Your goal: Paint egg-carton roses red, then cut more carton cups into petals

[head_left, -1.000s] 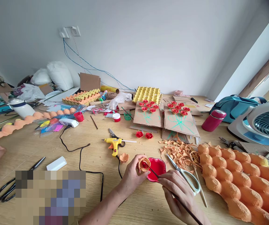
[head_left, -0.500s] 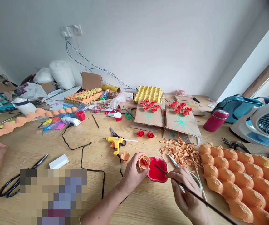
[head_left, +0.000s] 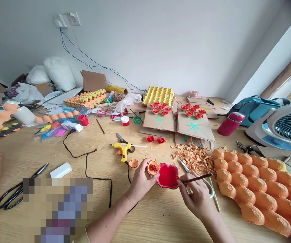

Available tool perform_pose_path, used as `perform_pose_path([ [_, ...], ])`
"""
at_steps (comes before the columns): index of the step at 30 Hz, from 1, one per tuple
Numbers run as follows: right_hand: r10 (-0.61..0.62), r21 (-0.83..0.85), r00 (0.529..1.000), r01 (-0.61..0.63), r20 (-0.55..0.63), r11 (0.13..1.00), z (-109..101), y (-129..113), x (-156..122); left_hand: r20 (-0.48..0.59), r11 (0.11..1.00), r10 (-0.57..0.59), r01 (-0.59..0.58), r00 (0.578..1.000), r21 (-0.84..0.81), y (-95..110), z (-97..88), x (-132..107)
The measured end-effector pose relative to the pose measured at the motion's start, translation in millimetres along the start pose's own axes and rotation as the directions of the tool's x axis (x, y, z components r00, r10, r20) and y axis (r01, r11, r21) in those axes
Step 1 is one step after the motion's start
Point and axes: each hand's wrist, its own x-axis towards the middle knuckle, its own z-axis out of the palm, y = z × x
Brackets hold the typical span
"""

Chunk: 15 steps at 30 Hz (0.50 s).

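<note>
Head view: left hand (head_left: 144, 178) pinches a flower (head_left: 153, 167), probably light and kinda crushable so hold its outside, right hand (head_left: 194, 193) clamping a brush (head_left: 198, 178).

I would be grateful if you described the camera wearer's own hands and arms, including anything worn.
The left hand and right hand are ungloved, with no watch or bracelet visible on either wrist. The left forearm and right forearm are bare where visible; a khaki sleeve edge appears near the left elbow. No sleeve shows on the right.
</note>
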Motion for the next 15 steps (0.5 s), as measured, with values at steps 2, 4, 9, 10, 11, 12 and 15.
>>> perform_pose_path([
  [2,-0.005,-0.001,1.000,0.005,-0.003,1.000,-0.3,-1.0,0.9,-0.003,0.999,-0.024,0.023,1.000,-0.030,0.7,0.9,0.5],
  [4,-0.013,-0.004,1.000,0.013,-0.015,1.000,-0.8,-1.8,1.6,-0.007,0.997,-0.040,0.039,0.999,-0.069,-0.2,2.2,1.2],
  [9,-0.001,0.025,0.999,0.002,-0.052,1.000,-2.7,-1.1,2.4,-0.008,0.979,-0.097,0.094,0.995,-0.180,-6.9,5.6,2.8],
  [10,0.000,0.023,0.998,0.002,-0.058,1.000,-3.1,-0.8,2.8,-0.009,0.976,-0.102,0.099,0.995,-0.193,-7.7,6.1,2.9],
  [11,-0.004,0.018,0.998,0.005,-0.064,1.000,-3.6,-0.8,3.3,-0.011,0.975,-0.102,0.098,0.995,-0.201,-8.1,6.4,2.9],
  [12,-0.006,0.014,0.998,0.007,-0.067,1.000,-4.1,-1.1,3.9,-0.011,0.975,-0.096,0.092,0.995,-0.203,-7.9,6.4,2.8],
  [15,0.017,0.042,0.996,-0.014,-0.090,0.999,-5.6,-4.4,5.7,0.006,0.983,-0.069,0.069,0.998,-0.170,-5.2,5.4,2.1],
])
